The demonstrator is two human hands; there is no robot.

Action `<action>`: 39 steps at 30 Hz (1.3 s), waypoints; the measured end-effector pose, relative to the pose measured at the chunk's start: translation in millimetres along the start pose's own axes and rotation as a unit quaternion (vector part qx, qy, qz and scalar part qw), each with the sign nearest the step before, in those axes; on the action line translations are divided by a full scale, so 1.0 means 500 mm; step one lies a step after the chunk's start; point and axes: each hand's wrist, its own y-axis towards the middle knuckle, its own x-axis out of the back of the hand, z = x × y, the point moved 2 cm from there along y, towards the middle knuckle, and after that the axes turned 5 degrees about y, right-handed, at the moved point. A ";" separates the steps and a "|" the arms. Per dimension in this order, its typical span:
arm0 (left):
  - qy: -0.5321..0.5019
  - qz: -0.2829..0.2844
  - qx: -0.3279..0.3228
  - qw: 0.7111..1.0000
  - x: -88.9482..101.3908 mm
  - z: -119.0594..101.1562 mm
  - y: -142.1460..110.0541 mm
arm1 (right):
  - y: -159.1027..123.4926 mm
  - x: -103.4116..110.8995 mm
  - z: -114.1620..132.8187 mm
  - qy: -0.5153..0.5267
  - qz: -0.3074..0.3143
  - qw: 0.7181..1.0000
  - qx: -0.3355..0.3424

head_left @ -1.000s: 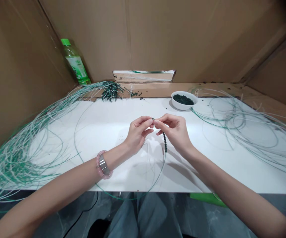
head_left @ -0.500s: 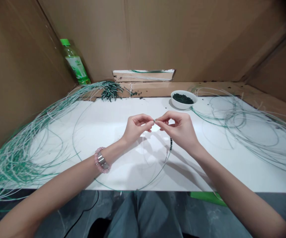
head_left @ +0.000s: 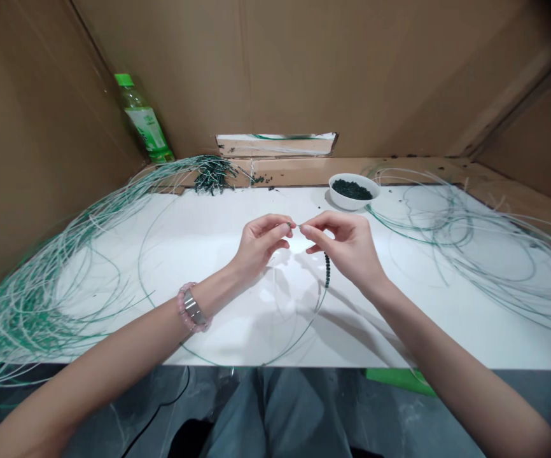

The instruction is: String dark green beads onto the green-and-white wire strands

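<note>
Over the middle of the white table (head_left: 228,222), my left hand (head_left: 263,245) pinches a small dark bead (head_left: 289,224) between thumb and forefinger. Just to its right, my right hand (head_left: 345,245) grips a thin green cord, its tip poking out toward the bead. A small gap separates the two sets of fingertips. Below my right hand hangs a row of dark green beads (head_left: 327,271) threaded on the cord (head_left: 304,334), which loops down toward the table's front edge. The stretch of cord inside my right palm is hidden.
A white bowl (head_left: 373,191) of dark beads stands behind my right hand. Many green and white cords (head_left: 27,312) pile up at left, ending in beaded strands (head_left: 212,175). Looser cords (head_left: 476,235) lie at right. A green-capped bottle (head_left: 146,127) leans against the cardboard wall (head_left: 304,70).
My fingertips, which met half a second ago, are now slightly apart. The left hand has shifted a little left and up, and the bead and cord tip show between them.
</note>
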 end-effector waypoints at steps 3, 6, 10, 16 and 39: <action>-0.011 0.014 0.009 1.000 -0.003 0.003 -0.002 | -0.005 -0.007 0.008 0.023 -0.011 1.000 0.019; -0.013 0.023 0.008 1.000 -0.004 0.005 -0.003 | -0.012 -0.013 0.013 0.006 -0.019 0.999 0.038; -0.007 0.033 0.001 0.999 -0.006 0.004 -0.006 | -0.018 -0.014 0.010 -0.045 -0.016 0.998 0.043; 0.055 0.065 -0.115 0.990 -0.021 -0.053 0.017 | 0.011 -0.006 0.035 -0.053 -0.059 0.992 0.097; 0.165 0.165 -0.233 0.944 -0.094 -0.344 -0.019 | 0.005 -0.029 0.303 -0.089 -0.005 0.957 0.278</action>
